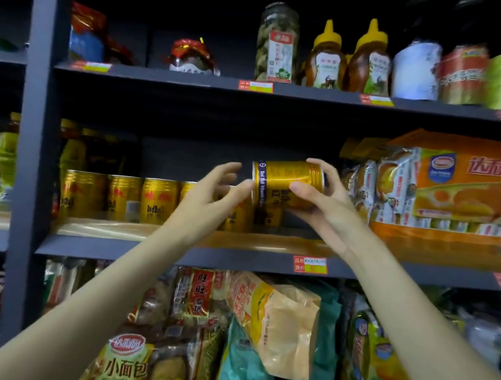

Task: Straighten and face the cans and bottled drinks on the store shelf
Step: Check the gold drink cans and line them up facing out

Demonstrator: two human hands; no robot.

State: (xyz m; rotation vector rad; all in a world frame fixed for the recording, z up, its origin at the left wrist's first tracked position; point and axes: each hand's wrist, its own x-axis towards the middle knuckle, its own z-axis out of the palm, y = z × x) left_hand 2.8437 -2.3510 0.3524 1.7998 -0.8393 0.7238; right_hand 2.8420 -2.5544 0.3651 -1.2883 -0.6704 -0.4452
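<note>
While the middle shelf [174, 256] carries its row of gold cans [124, 198] upright below and to the left of the grip, one gold can [287, 183] is held in the air above the row's right-hand end, lying on its side. Its long axis runs nearly level, left to right, one end with a silver rim and dark band pointing left and tipped slightly down, the ribbed opposite end pointing right. The right hand [319, 197] forms the grip: fingers curl over the can's far, upper side and the thumb presses on the near face, so the can is pinched across its body toward the right half of its length. The left hand [215, 192] stands just left of the grip, fingers loosely spread and holding nothing, its thumb at or touching the can's left rim; whether there is true contact cannot be told. An orange carton of cakes [471, 194] sits on the same shelf to the right of the grip, close beside the can's right end. Judged from this layout, the coming move turns on rotating the long axis from level to vertical, then lowering the can into the row beneath the grip with its label forward. Which end is the top cannot be read with certainty. Of the two hands the right is the bearer; the left is nearer the free end and is placed to steady or turn it.
</note>
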